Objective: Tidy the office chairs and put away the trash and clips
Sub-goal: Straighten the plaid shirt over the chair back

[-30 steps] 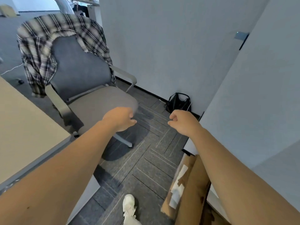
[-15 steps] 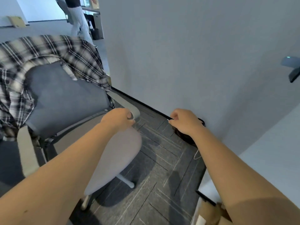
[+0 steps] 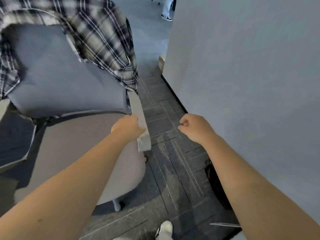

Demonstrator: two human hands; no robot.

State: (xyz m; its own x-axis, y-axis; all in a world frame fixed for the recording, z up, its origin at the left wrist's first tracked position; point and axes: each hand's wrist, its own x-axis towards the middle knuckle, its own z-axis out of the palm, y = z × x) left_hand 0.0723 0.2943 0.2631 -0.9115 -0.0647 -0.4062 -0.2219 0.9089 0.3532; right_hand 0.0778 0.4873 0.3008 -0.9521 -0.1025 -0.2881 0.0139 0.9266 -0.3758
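Note:
A grey office chair fills the left half of the view, with a blue-grey backrest and a pale seat. A black-and-white plaid shirt hangs over its backrest. My left hand is closed around the chair's right armrest. To the right of the armrest, my right hand hovers over the carpet with its fingers curled in, holding nothing. No trash or clips are visible.
A grey partition wall runs close along the right. A black bag lies on the carpet at its foot, partly behind my right forearm. A person's legs stand far off at the top. My white shoe shows at the bottom.
I have stepped closer to the chair, which now fills more of the view. My left hand has gone from touching the armrest tip to gripping it. The black bag has dropped lower in view.

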